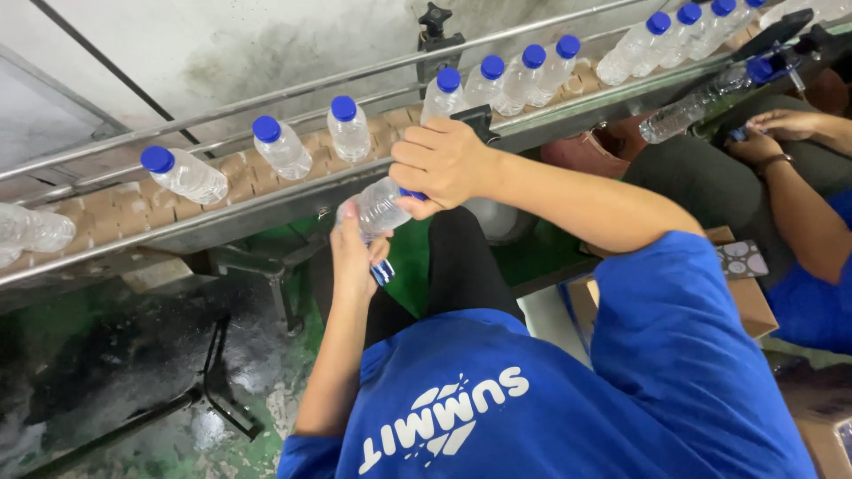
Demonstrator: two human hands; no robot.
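One clear plastic bottle [380, 207] is held off the conveyor [266, 191], just in front of it, between both hands. The right hand [441, 164] is closed over the bottle's blue-capped end, fingers curled around it. The left hand [358, 251] is wrapped about the lower part of the bottle, and a small blue-and-white band [382, 271] is pinched at its fingertips; whether this band is already seated on the bottle cannot be told.

Beyond the hands, a row of capped bottles [282, 147] stands on the conveyor, running away to either side. No band can be made out on these at this size.

To the right of the right hand, a second person's hands [785, 124] are seen at another bottle [688, 111] lying against the conveyor rail.

Judged from this, the held bottle is mid-handling; the row on the conveyor appears untouched.
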